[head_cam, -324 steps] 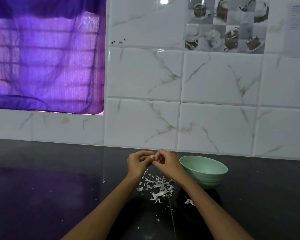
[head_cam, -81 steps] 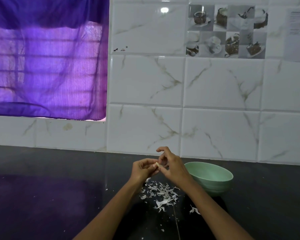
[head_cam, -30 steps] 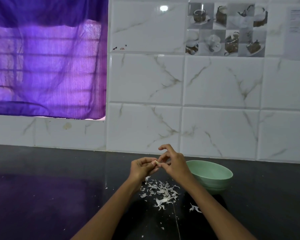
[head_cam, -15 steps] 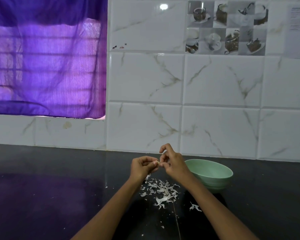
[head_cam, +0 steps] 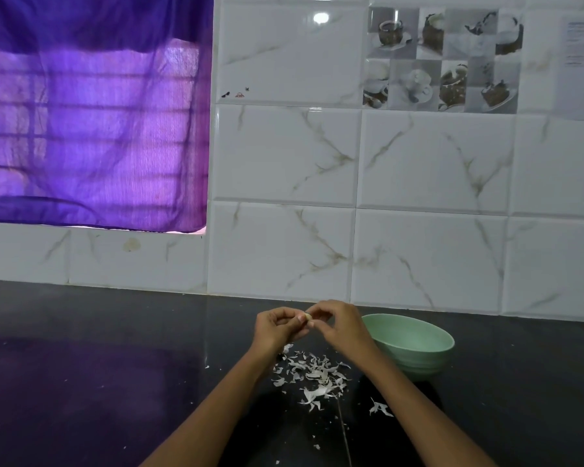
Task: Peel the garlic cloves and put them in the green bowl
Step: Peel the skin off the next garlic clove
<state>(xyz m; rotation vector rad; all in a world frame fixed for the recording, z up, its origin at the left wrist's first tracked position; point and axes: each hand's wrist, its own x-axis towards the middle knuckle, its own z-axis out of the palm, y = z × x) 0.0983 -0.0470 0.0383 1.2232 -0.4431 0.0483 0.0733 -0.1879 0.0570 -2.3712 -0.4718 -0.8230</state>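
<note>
2 hands (head_cam: 309, 326) pinching 1 garlic clove (head_cam: 308, 317) beside green bowl (head_cam: 415, 348)

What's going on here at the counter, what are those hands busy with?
A person is peeling garlic over a dark countertop. The left hand and right hand meet in front of the tiled wall, both pinching a small pale garlic clove between their fingertips. A scatter of white peels lies on the counter just below the hands. The green bowl sits to the right; what it holds cannot be seen from this angle.
</note>
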